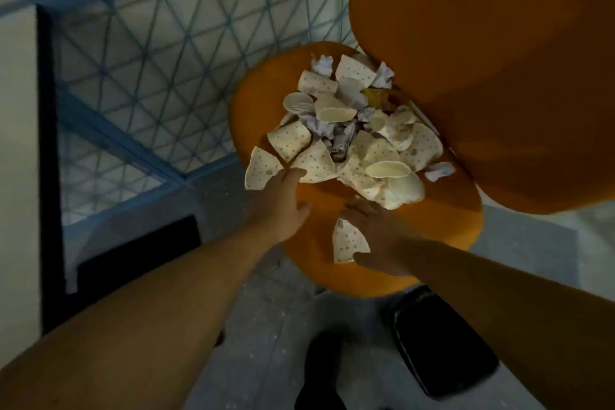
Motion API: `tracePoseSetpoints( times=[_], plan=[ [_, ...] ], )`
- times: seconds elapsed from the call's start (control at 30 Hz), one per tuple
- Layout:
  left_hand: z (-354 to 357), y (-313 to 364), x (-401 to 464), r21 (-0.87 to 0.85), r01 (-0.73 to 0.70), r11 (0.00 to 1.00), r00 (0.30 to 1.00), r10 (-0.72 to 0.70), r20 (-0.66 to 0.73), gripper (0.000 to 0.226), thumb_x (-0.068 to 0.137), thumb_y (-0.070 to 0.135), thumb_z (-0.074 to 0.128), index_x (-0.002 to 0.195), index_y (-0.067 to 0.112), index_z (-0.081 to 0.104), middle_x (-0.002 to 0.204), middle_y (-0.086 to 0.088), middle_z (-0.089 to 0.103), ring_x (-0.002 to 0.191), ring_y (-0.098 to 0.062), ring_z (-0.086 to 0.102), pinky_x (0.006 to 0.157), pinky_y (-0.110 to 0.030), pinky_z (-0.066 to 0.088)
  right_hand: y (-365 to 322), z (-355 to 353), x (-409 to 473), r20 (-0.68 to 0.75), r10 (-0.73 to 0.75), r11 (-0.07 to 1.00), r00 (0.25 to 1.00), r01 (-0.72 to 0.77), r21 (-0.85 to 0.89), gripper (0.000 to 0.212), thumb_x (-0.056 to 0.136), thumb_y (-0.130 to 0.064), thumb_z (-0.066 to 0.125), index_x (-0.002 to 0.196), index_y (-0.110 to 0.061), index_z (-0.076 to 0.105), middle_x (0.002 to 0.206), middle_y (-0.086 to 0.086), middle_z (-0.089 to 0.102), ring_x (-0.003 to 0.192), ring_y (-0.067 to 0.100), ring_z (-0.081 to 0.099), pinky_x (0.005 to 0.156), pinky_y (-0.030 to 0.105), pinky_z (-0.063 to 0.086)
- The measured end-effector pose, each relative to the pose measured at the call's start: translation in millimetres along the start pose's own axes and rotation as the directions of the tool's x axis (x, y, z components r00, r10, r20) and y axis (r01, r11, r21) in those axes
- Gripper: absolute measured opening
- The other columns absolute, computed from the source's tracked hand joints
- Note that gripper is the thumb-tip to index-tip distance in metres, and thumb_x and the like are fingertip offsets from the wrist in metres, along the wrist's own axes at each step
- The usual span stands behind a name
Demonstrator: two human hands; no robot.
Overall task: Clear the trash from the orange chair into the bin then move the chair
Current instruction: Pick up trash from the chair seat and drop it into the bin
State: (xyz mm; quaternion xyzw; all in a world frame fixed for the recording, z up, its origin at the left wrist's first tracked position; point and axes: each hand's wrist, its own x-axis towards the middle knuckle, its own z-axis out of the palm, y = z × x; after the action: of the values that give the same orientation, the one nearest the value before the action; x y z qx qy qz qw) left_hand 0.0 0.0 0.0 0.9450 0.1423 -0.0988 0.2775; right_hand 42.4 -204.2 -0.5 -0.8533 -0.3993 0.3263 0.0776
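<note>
The orange chair (332, 196) stands in front of me, its round seat under a heap of trash (352, 130): crushed dotted paper cups and crumpled paper. Its orange backrest (482, 70) rises at the upper right. My left hand (283, 200) reaches over the seat's front edge with straight fingers, the tips touching a flattened cup (314, 165) at the heap's near side. Another flattened cup (261, 173) overhangs the seat's left edge. My right hand (379, 236) holds a single crushed cup (347, 240) between thumb and fingers at the seat's front.
A blue metal grid railing (139, 76) runs along the left, close behind the chair. A black glossy container (442, 346) sits on the grey floor at the lower right. A dark shape (319, 373) lies below, between my arms.
</note>
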Motion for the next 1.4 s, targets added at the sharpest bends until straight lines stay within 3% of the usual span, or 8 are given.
tracePoseSetpoints(
  times=[0.17, 0.27, 0.5, 0.63, 0.9, 1.07, 1.23, 1.4],
  plan=[
    [31, -24, 51, 0.023, 0.021, 1.0, 0.999, -0.022, 0.027, 0.088, 0.084, 0.035, 0.072, 0.151, 0.024, 0.017, 0.16, -0.006, 0.019, 0.146, -0.026, 0.02, 0.115, -0.047, 0.031, 24, 28, 42, -0.004, -0.047, 0.995, 0.999, 0.046, -0.091, 0.094, 0.077, -0.051, 0.065, 0.149, -0.033, 0.008, 0.16, -0.003, 0.002, 0.147, 0.025, -0.002, 0.117, 0.04, 0.011],
    [44, -29, 75, -0.006, -0.018, 1.0, 1.0, 0.018, 0.008, 0.096, 0.081, 0.037, 0.075, 0.153, 0.022, 0.013, 0.162, -0.007, 0.012, 0.148, -0.026, 0.012, 0.115, -0.046, 0.026, 31, 32, 45, -0.011, -0.082, 0.993, 0.997, 0.08, -0.087, 0.092, 0.075, -0.055, 0.063, 0.149, -0.033, 0.014, 0.155, -0.003, 0.015, 0.144, 0.023, 0.008, 0.115, 0.036, 0.014],
    [61, -24, 87, 0.011, -0.055, 0.998, 0.993, 0.056, -0.105, 0.08, 0.08, 0.032, 0.076, 0.145, 0.014, 0.033, 0.145, -0.013, 0.037, 0.135, -0.033, 0.033, 0.107, -0.047, 0.038, 38, 32, 43, -0.031, -0.066, 0.992, 0.997, 0.069, 0.106, 0.074, 0.076, -0.043, 0.068, 0.141, -0.038, 0.031, 0.131, -0.008, 0.036, 0.13, 0.019, 0.031, 0.098, 0.032, 0.041],
    [55, -9, 76, 0.022, -0.039, 0.999, 0.987, 0.042, -0.152, 0.081, 0.074, 0.037, 0.078, 0.14, 0.014, 0.037, 0.135, -0.015, 0.042, 0.127, -0.034, 0.037, 0.098, -0.047, 0.043, 40, 27, 29, -0.104, -0.067, 0.973, 0.992, 0.088, 0.216, 0.065, 0.08, -0.032, 0.07, 0.138, -0.036, 0.039, 0.134, -0.008, 0.036, 0.136, 0.017, 0.025, 0.104, 0.034, 0.035],
    [28, 33, 16, 0.102, 0.128, 0.987, 0.948, -0.091, -0.305, 0.084, 0.068, 0.049, 0.078, 0.136, 0.02, 0.038, 0.137, -0.012, 0.042, 0.124, -0.037, 0.039, 0.097, -0.05, 0.04, 32, 6, -40, -0.402, -0.101, 0.972, 0.91, 0.176, 0.154, 0.058, 0.084, -0.031, 0.069, 0.137, -0.028, 0.045, 0.135, 0.0, 0.04, 0.122, 0.023, 0.038, 0.087, 0.041, 0.047],
    [25, 66, -46, -0.152, 0.126, 0.98, 0.917, -0.173, -0.36, 0.083, 0.066, 0.042, 0.083, 0.134, 0.022, 0.038, 0.137, -0.01, 0.035, 0.121, -0.031, 0.045, 0.091, -0.044, 0.045, 27, 5, -93, -0.54, -0.086, 0.965, 0.837, 0.206, 0.165, 0.057, 0.082, -0.029, 0.07, 0.134, -0.024, 0.049, 0.136, 0.003, 0.04, 0.121, 0.025, 0.04, 0.084, 0.038, 0.048],
    [57, 108, -115, -0.253, -0.005, 0.967, 0.907, -0.102, -0.408, 0.072, 0.068, 0.048, 0.08, 0.126, 0.022, 0.047, 0.13, -0.006, 0.045, 0.119, -0.023, 0.048, 0.091, -0.037, 0.047, 39, 24, -146, -0.614, -0.035, 0.977, 0.788, 0.158, 0.147, 0.056, 0.078, -0.029, 0.072, 0.13, -0.021, 0.052, 0.132, 0.003, 0.044, 0.117, 0.024, 0.041, 0.089, 0.037, 0.045],
    [110, 128, -155, -0.333, 0.012, 0.943, 0.944, -0.121, -0.307, 0.055, 0.074, 0.056, 0.072, 0.113, 0.025, 0.048, 0.117, -0.004, 0.054, 0.096, -0.022, 0.057, 0.068, -0.042, 0.055, 68, 67, -179, -0.599, 0.091, 0.964, 0.796, 0.08, 0.254, 0.068, 0.075, -0.023, 0.069, 0.136, -0.019, 0.039, 0.127, 0.002, 0.047, 0.116, 0.02, 0.037, 0.088, 0.029, 0.038]
  ],
)
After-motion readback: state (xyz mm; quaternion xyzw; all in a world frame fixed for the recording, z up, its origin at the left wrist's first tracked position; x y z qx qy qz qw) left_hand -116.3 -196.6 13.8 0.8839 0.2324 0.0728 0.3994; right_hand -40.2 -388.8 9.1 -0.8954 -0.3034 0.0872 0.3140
